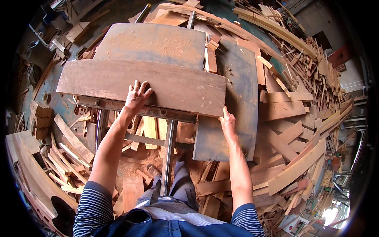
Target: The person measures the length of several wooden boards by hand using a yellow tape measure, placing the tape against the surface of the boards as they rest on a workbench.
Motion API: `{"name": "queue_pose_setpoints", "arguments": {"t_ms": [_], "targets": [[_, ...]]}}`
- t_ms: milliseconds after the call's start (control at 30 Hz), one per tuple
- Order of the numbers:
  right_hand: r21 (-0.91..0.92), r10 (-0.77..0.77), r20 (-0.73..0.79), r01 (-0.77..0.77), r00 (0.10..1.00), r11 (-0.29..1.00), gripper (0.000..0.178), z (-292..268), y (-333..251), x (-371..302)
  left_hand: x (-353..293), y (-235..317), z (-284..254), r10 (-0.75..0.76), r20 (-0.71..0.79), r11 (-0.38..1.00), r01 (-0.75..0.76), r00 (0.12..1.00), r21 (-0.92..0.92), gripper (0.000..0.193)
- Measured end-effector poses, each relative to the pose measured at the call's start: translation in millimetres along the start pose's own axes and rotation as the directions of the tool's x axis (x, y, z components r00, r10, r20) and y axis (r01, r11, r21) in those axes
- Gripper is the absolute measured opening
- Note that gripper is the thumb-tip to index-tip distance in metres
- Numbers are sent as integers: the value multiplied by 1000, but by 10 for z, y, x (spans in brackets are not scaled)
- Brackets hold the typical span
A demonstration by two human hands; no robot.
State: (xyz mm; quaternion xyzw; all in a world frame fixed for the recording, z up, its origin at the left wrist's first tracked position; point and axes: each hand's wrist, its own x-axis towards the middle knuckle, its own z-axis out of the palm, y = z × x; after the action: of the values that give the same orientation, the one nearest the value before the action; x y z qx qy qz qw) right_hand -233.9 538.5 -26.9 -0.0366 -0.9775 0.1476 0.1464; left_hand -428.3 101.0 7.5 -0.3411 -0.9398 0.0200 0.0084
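Observation:
A wide brown wooden board [177, 87] lies across a metal machine table, its long edge toward me. My left hand [137, 96] rests on the board near its near edge, fingers spread over the top face and gripping nothing. At the board's near right corner, my right hand [227, 121] has its fingers closed on the edge, one finger along the end. Sawdust covers the table's far left plate [154, 41], beyond the board. The grey right plate [241, 83] reaches past the board's right end. Whatever lies beneath the board is hidden.
Small wood blocks [211, 59] stand between the plates. A metal rail [169, 152] runs toward my legs. Offcuts [282, 142] are heaped on the right, with more strips [65, 162] at left. A long rough-edged plank [225, 25] lies behind the table.

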Motion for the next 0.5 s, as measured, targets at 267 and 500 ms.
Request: {"name": "queue_pose_setpoints", "arguments": {"t_ms": [267, 500], "targets": [[17, 28, -10, -28, 1000, 999, 76, 47, 35, 154, 147, -25, -112, -11, 81, 1000, 9, 997, 30, 89], [20, -12, -34, 12, 999, 1000, 78, 121, 179, 285, 332, -75, -60, -13, 72, 999, 11, 997, 34, 90]]}}
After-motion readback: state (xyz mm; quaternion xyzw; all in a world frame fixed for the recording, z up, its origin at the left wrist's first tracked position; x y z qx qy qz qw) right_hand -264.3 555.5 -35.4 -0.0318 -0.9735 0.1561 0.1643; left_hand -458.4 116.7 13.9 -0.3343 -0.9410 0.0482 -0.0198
